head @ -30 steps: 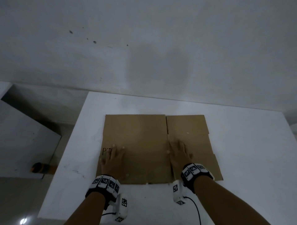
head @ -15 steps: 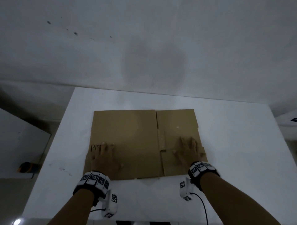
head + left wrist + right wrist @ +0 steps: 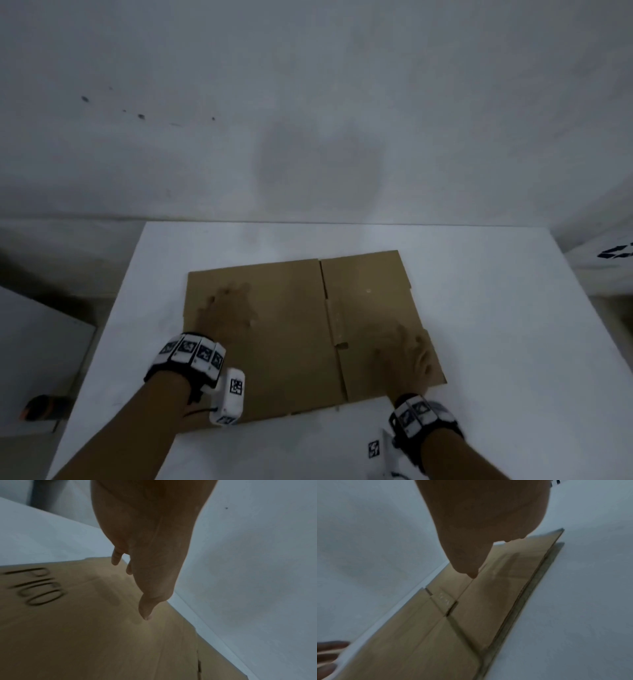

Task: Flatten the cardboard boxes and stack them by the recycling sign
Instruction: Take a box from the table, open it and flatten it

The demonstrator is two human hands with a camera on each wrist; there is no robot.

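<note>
A flattened brown cardboard box [image 3: 291, 329] lies on the white table [image 3: 496, 325], slightly skewed, with "PICO" [image 3: 34, 586] printed near its left edge. My left hand [image 3: 227, 308] rests on its left part with straight, spread fingers; in the left wrist view that left hand [image 3: 145, 568] hovers just over the cardboard [image 3: 102, 635]. My right hand [image 3: 406, 356] presses flat on the right flap near the right edge. In the right wrist view, the right hand [image 3: 471, 547] has its thumb touching the cardboard [image 3: 453, 628] by a flap seam.
A grey wall [image 3: 308, 120] rises right behind the table. At the far right edge stands a white sheet with dark marks [image 3: 616, 253]. Left of the table, lower down, are a white surface [image 3: 34, 359] and a dark and orange object [image 3: 41, 407].
My left hand has slid forward over the left panel. The right hand has moved toward the right near corner. The box has turned slightly on the table.
</note>
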